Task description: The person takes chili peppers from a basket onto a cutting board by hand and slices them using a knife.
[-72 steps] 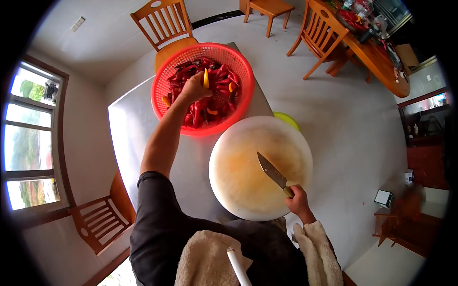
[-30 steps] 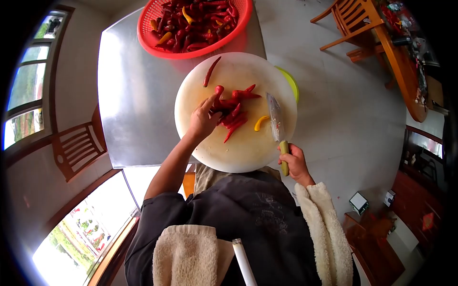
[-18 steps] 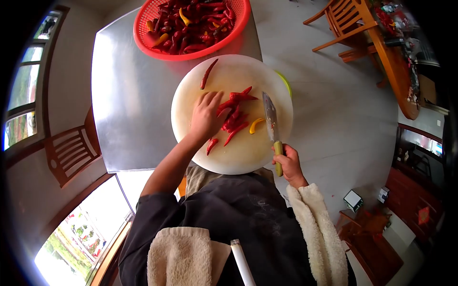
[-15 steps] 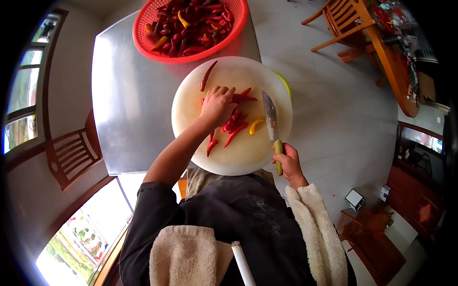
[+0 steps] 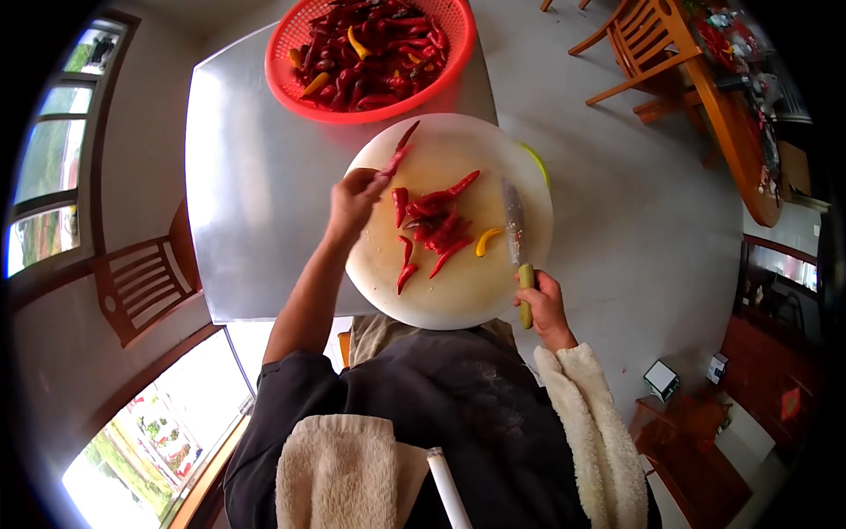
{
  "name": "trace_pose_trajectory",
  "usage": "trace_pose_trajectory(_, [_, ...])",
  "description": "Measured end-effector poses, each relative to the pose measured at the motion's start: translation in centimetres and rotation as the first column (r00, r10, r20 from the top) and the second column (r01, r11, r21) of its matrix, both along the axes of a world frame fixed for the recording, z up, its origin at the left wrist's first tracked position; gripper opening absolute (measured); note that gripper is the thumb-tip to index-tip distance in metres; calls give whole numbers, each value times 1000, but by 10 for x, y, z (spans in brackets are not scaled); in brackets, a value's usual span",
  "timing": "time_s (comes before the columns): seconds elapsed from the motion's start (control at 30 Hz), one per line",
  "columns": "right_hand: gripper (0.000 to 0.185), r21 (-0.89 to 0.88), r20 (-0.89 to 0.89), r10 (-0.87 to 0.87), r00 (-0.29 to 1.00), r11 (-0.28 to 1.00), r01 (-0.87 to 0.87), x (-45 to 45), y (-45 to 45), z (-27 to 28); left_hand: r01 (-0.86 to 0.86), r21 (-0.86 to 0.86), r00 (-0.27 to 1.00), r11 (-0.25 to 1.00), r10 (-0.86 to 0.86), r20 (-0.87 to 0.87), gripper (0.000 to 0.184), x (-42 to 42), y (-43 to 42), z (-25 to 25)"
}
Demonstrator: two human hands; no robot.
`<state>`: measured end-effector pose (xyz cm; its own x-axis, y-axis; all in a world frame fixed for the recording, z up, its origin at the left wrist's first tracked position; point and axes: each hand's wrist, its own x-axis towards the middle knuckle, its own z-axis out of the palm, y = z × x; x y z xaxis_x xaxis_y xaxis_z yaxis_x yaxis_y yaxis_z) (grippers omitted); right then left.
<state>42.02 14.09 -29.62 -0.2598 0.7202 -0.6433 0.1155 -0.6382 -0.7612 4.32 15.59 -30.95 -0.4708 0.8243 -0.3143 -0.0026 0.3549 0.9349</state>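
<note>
My left hand (image 5: pixel 355 201), at the left edge of the round white cutting board (image 5: pixel 467 300), has its fingers closed on a long red pepper (image 5: pixel 403 147) that points up and away. A pile of red peppers (image 5: pixel 438 225) lies mid-board, with a small yellow pepper (image 5: pixel 486 242) to its right. Closed around the green handle, my right hand (image 5: pixel 545 304) holds a knife (image 5: pixel 515 229) whose wide blade rests over the board's right side. Beyond the board stands a red basket (image 5: pixel 370 116) full of red peppers and a few yellow ones.
The metal table (image 5: pixel 256 194) carries board and basket. A lime-green rim (image 5: pixel 538 163) shows behind the board's right side. Wooden chairs stand at left (image 5: pixel 148 280) and upper right (image 5: pixel 648 40), near a cluttered wooden table (image 5: pixel 731 132). A white stick (image 5: pixel 448 489) juts up in front of my chest.
My left hand has moved left off the pile and taken hold of the long red pepper at the board's upper left. The knife stays in my right hand on the right side.
</note>
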Motion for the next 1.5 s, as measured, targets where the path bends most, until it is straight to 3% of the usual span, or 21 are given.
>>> trace_pose_trajectory(0.1, [25, -3, -3, 18, 1000, 1000, -18, -3, 2, 6, -211, -73, 977, 975, 209, -36, 24, -61, -27, -28])
trace_pose_trajectory(0.17, [25, -7, 13, 36, 999, 999, -36, -3, 4, 9, -246, -95, 958, 965, 226, -177, 25, -106, -33, -38])
trace_pose_trajectory(0.23, [26, -9, 30, 39, 999, 999, -38, -2, 5, 8, -351, -74, 931, 933, 340, -134, 27, -150, -28, -60])
trace_pose_trajectory(0.3, [27, -10, 43, 43, 998, 999, -43, -4, 5, 6, -365, -32, 909, 930, 349, -228, 30, -176, -19, -61])
trace_pose_trajectory(0.33, [27, -14, 44, 48, 998, 999, -47, -3, 4, 5, -377, -110, 881, 919, 320, -348, 33, -180, -17, -60])
trace_pose_trajectory(0.4, [28, -21, 49, 62, 997, 998, -61, -2, 4, 4, -336, -66, 697, 940, 201, -688, 31, -155, -17, -56])
trace_pose_trajectory(0.43, [28, -24, 50, 69, 996, 997, -68, -2, 4, 4, -303, -50, 555, 952, 133, -821, 31, -134, -14, -53])
trace_pose_trajectory(0.5, [28, -32, 49, 64, 997, 998, -62, -2, 4, 5, 13, 38, 798, 999, 13, -602, 26, -77, -18, -45])
trace_pose_trajectory(0.53, [28, -38, 48, 56, 997, 998, -54, -4, 3, 6, 274, 24, 759, 961, -202, -619, 28, -40, -21, -20])
trace_pose_trajectory(0.57, [27, -43, 46, 50, 998, 998, -48, -4, 3, 7, 440, 140, 711, 887, -249, -658, 25, -4, -22, 3])
trace_pose_trajectory(0.63, [28, -48, 37, 61, 997, 997, -59, -4, 3, 4, 616, 100, 534, 782, -321, -782, 24, 34, -19, 2])
trace_pose_trajectory(0.73, [28, -45, 35, 59, 998, 997, -57, -2, 5, 1, 661, -12, 398, 750, -364, -842, 24, 44, -12, -10])
trace_pose_trajectory(0.83, [27, -45, 37, 45, 998, 998, -43, -2, 5, 3, 691, -53, 354, 721, -401, -845, 17, 39, -7, -7])
trace_pose_trajectory(0.93, [26, -55, 21, 42, 999, 998, -41, 0, 4, 2, 621, 27, 518, 783, -385, -764, 12, 44, -17, -24])
trace_pose_trajectory(1.03, [26, -59, 5, 52, 999, 997, -51, 0, 2, 0, 410, 94, 604, 907, -193, -774, 8, 38, -17, -32])
trace_pose_trajectory(1.17, [26, -48, 3, 54, 999, 997, -54, 1, 3, -1, 343, 69, 596, 937, -160, -787, 14, 29, -15, -24])
trace_pose_trajectory(1.3, [25, -47, -2, 58, 998, 997, -58, 0, 3, 0, 395, 53, 503, 917, -167, -848, 29, 32, -12, -10])
trace_pose_trajectory(1.4, [25, -54, -7, 65, 998, 996, -65, 3, 3, -2, 429, 23, 516, 903, -224, -827, 35, 30, -11, -15])
trace_pose_trajectory(1.5, [25, -55, -1, 61, 998, 997, -61, 2, 3, -1, 346, 134, 689, 928, -155, -707, 36, 27, -6, -25])
